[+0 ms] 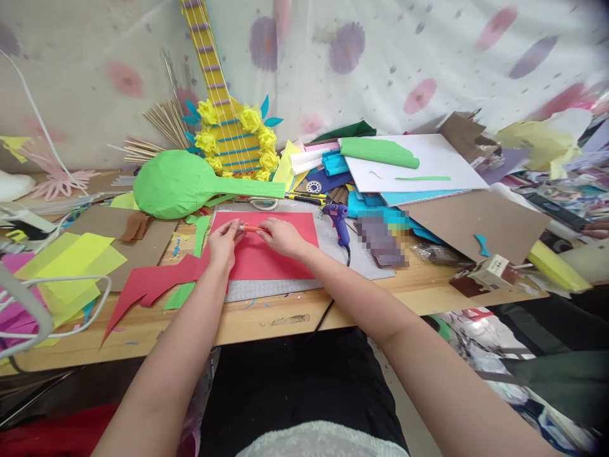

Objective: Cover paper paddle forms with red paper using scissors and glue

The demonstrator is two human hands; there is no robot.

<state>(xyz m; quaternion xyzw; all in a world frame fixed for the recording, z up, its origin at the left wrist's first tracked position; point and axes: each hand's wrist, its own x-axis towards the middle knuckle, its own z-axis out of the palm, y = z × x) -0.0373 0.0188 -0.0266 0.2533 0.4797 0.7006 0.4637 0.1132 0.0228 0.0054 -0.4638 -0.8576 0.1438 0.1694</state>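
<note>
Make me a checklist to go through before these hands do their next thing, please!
1. Slim orange stick held by both the left hand and the right hand: ok.
2. Red sheet lying flat beneath the hands: ok.
3. Glue gun apart from the fingers, lying right of the red sheet: ok.
4. Glue gun cool: cannot tell; heat doesn't show.
5. Black cord kept back from the table's front edge: not ok, it runs down over it.
</note>
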